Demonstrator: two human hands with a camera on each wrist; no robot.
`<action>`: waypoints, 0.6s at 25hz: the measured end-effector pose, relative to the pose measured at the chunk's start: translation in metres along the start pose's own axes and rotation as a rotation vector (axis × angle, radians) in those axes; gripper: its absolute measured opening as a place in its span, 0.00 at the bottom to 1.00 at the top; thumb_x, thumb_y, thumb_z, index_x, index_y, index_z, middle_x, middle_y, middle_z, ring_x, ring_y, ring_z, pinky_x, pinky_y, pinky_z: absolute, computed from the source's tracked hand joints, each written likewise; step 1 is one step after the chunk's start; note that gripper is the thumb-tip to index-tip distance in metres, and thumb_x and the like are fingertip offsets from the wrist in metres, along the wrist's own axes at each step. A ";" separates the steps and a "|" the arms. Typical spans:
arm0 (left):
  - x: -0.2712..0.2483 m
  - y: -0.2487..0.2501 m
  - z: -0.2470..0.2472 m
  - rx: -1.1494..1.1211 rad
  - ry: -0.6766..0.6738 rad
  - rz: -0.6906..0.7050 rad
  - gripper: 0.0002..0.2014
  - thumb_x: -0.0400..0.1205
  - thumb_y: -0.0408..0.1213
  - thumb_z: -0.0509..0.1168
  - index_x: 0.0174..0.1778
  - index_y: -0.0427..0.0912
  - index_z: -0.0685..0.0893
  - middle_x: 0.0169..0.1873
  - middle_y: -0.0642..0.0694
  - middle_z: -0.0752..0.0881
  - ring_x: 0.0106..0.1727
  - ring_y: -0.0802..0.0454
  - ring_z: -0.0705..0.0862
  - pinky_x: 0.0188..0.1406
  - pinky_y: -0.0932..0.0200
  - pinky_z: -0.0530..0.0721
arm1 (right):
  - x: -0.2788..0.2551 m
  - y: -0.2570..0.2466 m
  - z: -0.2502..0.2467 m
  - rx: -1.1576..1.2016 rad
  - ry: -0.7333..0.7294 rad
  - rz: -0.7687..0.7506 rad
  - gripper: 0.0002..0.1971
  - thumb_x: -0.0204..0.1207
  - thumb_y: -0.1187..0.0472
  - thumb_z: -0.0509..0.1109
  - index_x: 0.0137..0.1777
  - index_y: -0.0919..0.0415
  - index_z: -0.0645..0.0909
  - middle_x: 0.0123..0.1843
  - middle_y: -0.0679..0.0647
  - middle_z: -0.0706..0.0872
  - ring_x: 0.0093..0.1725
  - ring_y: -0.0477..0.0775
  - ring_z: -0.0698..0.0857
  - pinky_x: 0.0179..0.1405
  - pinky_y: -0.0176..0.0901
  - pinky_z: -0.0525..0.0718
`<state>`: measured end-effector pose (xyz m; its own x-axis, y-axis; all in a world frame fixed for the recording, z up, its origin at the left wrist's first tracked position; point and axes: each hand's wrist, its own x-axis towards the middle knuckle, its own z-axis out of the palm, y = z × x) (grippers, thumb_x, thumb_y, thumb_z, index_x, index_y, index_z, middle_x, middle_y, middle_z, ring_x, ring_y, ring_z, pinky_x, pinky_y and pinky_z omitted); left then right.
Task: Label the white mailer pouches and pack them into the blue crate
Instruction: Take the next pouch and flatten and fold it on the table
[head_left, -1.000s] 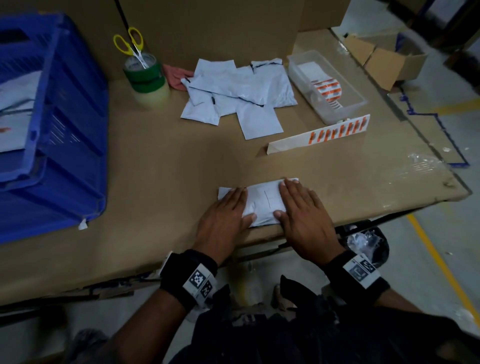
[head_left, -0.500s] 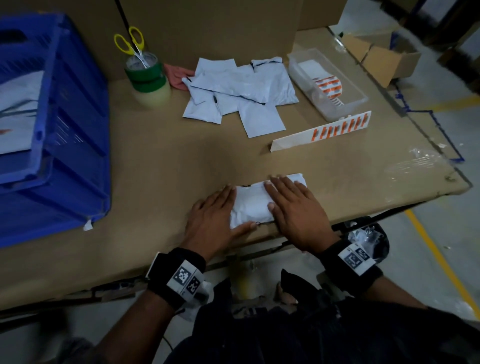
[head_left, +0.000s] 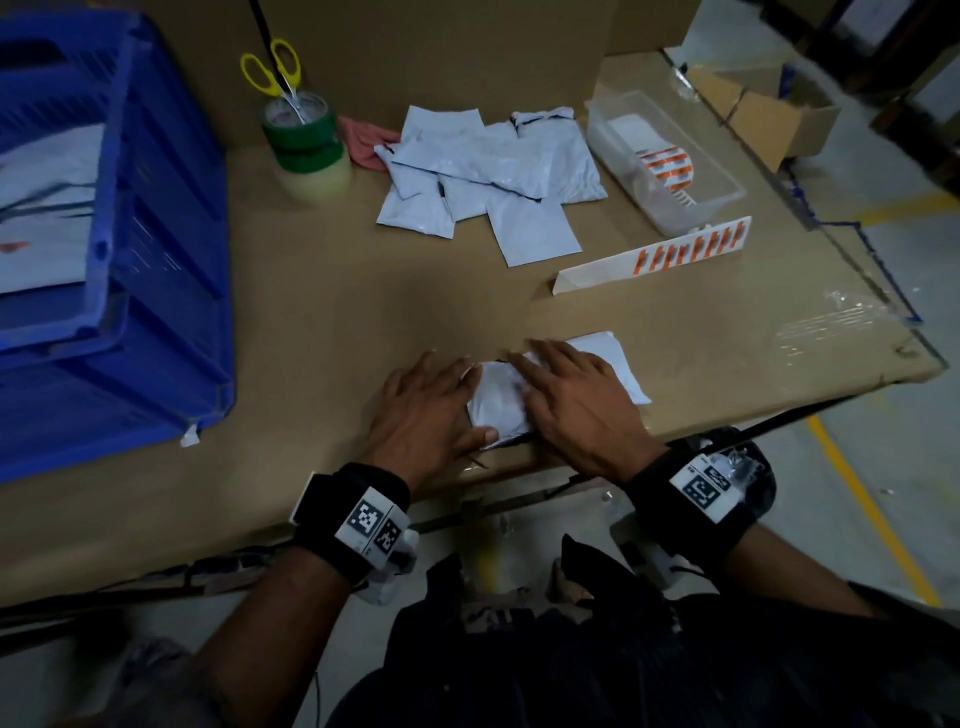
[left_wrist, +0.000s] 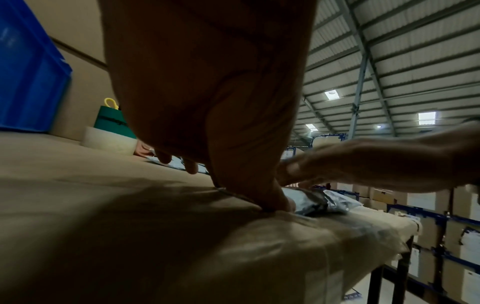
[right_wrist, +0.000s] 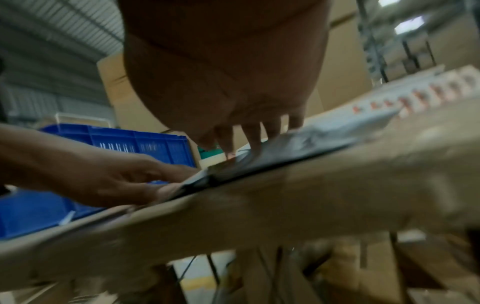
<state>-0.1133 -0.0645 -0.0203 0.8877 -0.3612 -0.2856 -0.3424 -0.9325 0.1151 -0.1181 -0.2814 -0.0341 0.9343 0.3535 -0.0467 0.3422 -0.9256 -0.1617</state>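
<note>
Your left hand (head_left: 421, 410) and right hand (head_left: 576, 402) lie flat, fingers straight, pressing a white pouch (head_left: 498, 402) onto the table (head_left: 311, 322) at its near edge; the left thumb sits on the pouch's near corner. Farther back lie a label strip (head_left: 660, 257), a heap of pouches (head_left: 493, 171) and a clear tray (head_left: 670, 161). The blue crate (head_left: 156, 291) stands far left.

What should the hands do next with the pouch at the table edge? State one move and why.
Probably lift the pouch and carry it left to the blue crate. Both the left hand and right hand lie flat on it at the near edge, apparently done pressing.
</note>
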 end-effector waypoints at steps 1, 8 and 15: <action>0.000 0.000 -0.001 -0.008 -0.004 0.001 0.43 0.83 0.70 0.55 0.90 0.52 0.53 0.89 0.54 0.53 0.89 0.45 0.48 0.84 0.43 0.54 | 0.002 -0.008 0.005 -0.025 -0.008 0.004 0.29 0.88 0.43 0.45 0.86 0.47 0.69 0.87 0.58 0.68 0.86 0.63 0.65 0.82 0.69 0.65; 0.001 -0.004 0.001 0.018 -0.029 0.015 0.44 0.82 0.72 0.55 0.90 0.53 0.52 0.89 0.53 0.53 0.89 0.42 0.44 0.85 0.42 0.54 | -0.047 0.018 0.009 -0.076 0.094 -0.060 0.25 0.93 0.43 0.47 0.85 0.45 0.72 0.88 0.56 0.67 0.88 0.61 0.63 0.84 0.65 0.63; 0.004 -0.007 -0.003 0.028 -0.030 0.027 0.46 0.78 0.73 0.61 0.89 0.54 0.57 0.89 0.51 0.55 0.89 0.43 0.47 0.83 0.44 0.55 | -0.023 0.027 0.006 0.016 0.169 0.131 0.27 0.92 0.47 0.49 0.80 0.60 0.78 0.82 0.60 0.78 0.83 0.61 0.72 0.79 0.58 0.73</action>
<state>-0.1065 -0.0594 -0.0194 0.8682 -0.3863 -0.3115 -0.3755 -0.9218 0.0965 -0.1311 -0.3137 -0.0438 0.9746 0.2014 0.0977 0.2164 -0.9593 -0.1812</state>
